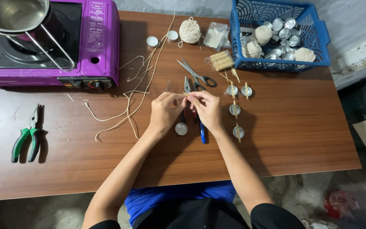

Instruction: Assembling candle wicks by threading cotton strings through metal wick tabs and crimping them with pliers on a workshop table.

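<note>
My left hand (166,111) and my right hand (206,109) meet over the middle of the brown table (301,135), fingertips pinched together on thin wooden sticks (186,94) held between them. A small round metal cup (181,128) lies on the table just under my left hand. Pliers with red and blue handles (201,134) lie partly hidden beneath my right hand. Several more metal cups (236,110) with sticks laid across them sit just right of my right hand. Grey-handled scissors (196,75) lie just beyond my hands.
A purple portable stove (94,42) with a metal pot (13,15) stands at the far left. Green-handled pliers (27,136) lie near the left. Loose cream string (136,95), a twine ball (189,30), a stick bundle (221,60) and a blue basket (318,38) of cups and twine sit beyond.
</note>
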